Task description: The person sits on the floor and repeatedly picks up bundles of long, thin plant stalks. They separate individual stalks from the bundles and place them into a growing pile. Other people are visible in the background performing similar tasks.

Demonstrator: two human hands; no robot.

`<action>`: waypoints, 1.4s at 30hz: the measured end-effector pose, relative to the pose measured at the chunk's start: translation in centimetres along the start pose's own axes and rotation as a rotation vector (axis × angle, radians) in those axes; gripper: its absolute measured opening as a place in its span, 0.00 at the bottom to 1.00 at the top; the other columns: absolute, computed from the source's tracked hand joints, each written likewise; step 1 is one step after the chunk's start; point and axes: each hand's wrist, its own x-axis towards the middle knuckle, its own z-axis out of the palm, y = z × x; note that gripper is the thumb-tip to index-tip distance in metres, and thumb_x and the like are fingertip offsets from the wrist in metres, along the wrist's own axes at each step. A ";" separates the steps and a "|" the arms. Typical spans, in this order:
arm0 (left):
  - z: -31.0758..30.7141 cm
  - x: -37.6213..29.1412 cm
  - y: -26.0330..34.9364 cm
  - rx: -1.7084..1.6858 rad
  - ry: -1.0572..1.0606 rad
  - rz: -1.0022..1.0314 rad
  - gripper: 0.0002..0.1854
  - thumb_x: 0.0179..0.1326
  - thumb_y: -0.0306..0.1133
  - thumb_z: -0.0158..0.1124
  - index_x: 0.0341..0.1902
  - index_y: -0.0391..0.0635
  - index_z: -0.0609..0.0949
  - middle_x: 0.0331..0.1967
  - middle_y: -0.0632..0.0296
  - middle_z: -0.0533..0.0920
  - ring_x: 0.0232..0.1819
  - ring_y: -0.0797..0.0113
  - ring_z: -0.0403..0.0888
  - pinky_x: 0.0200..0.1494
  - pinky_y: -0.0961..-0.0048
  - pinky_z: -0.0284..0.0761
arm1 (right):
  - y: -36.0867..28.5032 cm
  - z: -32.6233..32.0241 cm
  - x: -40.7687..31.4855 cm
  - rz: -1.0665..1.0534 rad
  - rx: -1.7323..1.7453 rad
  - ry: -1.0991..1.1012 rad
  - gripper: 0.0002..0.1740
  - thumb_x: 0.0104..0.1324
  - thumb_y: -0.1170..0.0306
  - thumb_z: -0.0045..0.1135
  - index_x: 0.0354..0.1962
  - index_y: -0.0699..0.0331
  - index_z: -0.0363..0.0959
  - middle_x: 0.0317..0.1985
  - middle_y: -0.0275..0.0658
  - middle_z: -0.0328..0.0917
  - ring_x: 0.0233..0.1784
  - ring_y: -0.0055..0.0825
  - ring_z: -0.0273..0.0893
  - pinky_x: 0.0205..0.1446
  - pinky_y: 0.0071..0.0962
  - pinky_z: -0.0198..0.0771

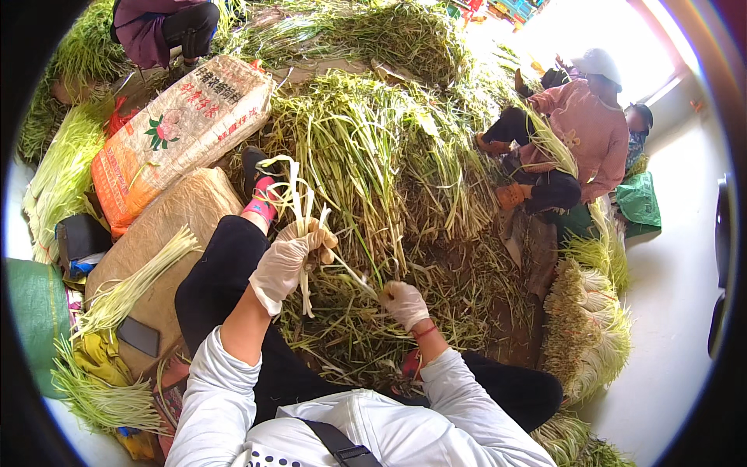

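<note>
My left hand, in a thin whitish glove, is closed around a small bunch of pale stalks, likely chives. Their leafy ends curl up above the fist and the cut ends hang below it. Lower and to the right, my gloved right hand pinches the end of a thin pale stalk that stretches across from the left hand. Its fingertips are partly hidden. Beyond both hands spreads a heap of long green and yellow stalks. Loose trimmed leaves litter the floor beneath my hands.
A printed woven sack and a tan packed bundle lie at left, with a phone and sorted stalks on the bundle. Tied bunches line the right wall. People sit at upper right; another person is upper left.
</note>
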 end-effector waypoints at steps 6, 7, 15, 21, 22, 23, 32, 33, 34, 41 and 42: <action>0.1 -0.7 1.7 -0.107 0.040 0.146 0.09 0.62 0.37 0.61 0.33 0.45 0.77 0.29 0.63 0.81 0.25 0.74 0.78 0.30 0.79 0.75 | 1.6 -1.2 -1.4 0.249 -0.384 -0.472 0.23 0.60 0.59 0.58 0.51 0.58 0.73 0.49 0.47 0.77 0.53 0.41 0.75 0.57 0.34 0.70; 0.1 -0.7 1.7 -0.060 0.039 0.089 0.09 0.62 0.37 0.61 0.33 0.45 0.77 0.30 0.63 0.81 0.26 0.74 0.78 0.30 0.79 0.74 | 0.2 -2.3 -0.8 0.219 -0.183 -0.295 0.25 0.60 0.57 0.59 0.54 0.57 0.71 0.56 0.44 0.72 0.58 0.39 0.71 0.63 0.35 0.65; 0.1 0.2 -0.1 0.007 0.216 0.084 0.11 0.60 0.38 0.64 0.41 0.44 0.79 0.30 0.66 0.81 0.25 0.80 0.76 0.27 0.85 0.70 | -13.7 -5.6 1.4 -0.120 1.142 -0.409 0.15 0.67 0.72 0.53 0.50 0.67 0.72 0.31 0.27 0.73 0.31 0.12 0.68 0.34 0.13 0.66; 0.4 0.7 -1.1 -0.065 0.220 -0.072 0.14 0.62 0.41 0.62 0.42 0.42 0.79 0.30 0.64 0.81 0.29 0.72 0.80 0.32 0.77 0.79 | -14.7 -5.3 0.6 -0.162 1.220 -0.321 0.13 0.68 0.71 0.52 0.48 0.66 0.74 0.27 0.26 0.74 0.27 0.11 0.68 0.29 0.12 0.66; 0.1 0.9 -0.7 -0.171 0.229 0.019 0.13 0.62 0.41 0.62 0.40 0.43 0.79 0.28 0.65 0.80 0.28 0.73 0.79 0.31 0.78 0.79 | -14.0 -5.4 0.3 -0.135 1.214 -0.356 0.15 0.68 0.69 0.53 0.50 0.67 0.73 0.28 0.27 0.75 0.27 0.12 0.69 0.29 0.13 0.66; -0.3 1.3 -0.2 -0.276 0.292 0.054 0.13 0.62 0.41 0.62 0.38 0.43 0.79 0.25 0.66 0.79 0.27 0.75 0.78 0.31 0.78 0.78 | -12.9 -5.4 -0.1 -0.133 1.227 -0.414 0.17 0.67 0.68 0.54 0.51 0.69 0.72 0.28 0.29 0.75 0.27 0.13 0.69 0.30 0.13 0.67; -3.3 1.3 1.9 -0.489 0.282 0.156 0.15 0.62 0.43 0.62 0.43 0.46 0.79 0.24 0.70 0.75 0.24 0.76 0.74 0.22 0.84 0.69 | -0.9 -6.3 7.2 0.107 0.130 0.083 0.08 0.61 0.69 0.58 0.37 0.61 0.79 0.37 0.41 0.82 0.39 0.30 0.80 0.43 0.30 0.75; -2.8 1.4 1.4 -0.473 0.257 0.137 0.16 0.62 0.44 0.62 0.44 0.45 0.78 0.25 0.69 0.75 0.25 0.76 0.74 0.22 0.84 0.68 | -0.3 -6.8 9.1 0.143 0.086 0.152 0.09 0.61 0.66 0.59 0.34 0.62 0.78 0.37 0.42 0.82 0.39 0.32 0.80 0.42 0.31 0.74; -2.2 1.6 0.9 -0.443 0.295 0.112 0.18 0.62 0.45 0.61 0.47 0.44 0.77 0.26 0.69 0.76 0.26 0.75 0.75 0.22 0.83 0.69 | 0.1 -6.6 10.6 0.095 0.047 0.270 0.10 0.60 0.63 0.59 0.33 0.62 0.77 0.35 0.44 0.81 0.37 0.36 0.79 0.41 0.33 0.74; -0.5 1.6 0.9 -0.383 0.286 -0.060 0.13 0.65 0.37 0.58 0.48 0.44 0.78 0.28 0.67 0.80 0.26 0.70 0.77 0.30 0.77 0.74 | -0.6 -5.5 15.4 0.090 -0.151 0.219 0.16 0.57 0.59 0.62 0.34 0.65 0.78 0.30 0.46 0.80 0.33 0.41 0.78 0.40 0.33 0.73; -0.5 1.5 1.0 -0.319 0.362 -0.067 0.13 0.64 0.36 0.58 0.48 0.42 0.78 0.28 0.65 0.80 0.30 0.66 0.80 0.36 0.72 0.77 | -0.9 -6.2 14.8 0.070 -0.025 0.242 0.16 0.58 0.60 0.62 0.34 0.65 0.78 0.30 0.46 0.80 0.33 0.39 0.79 0.40 0.33 0.73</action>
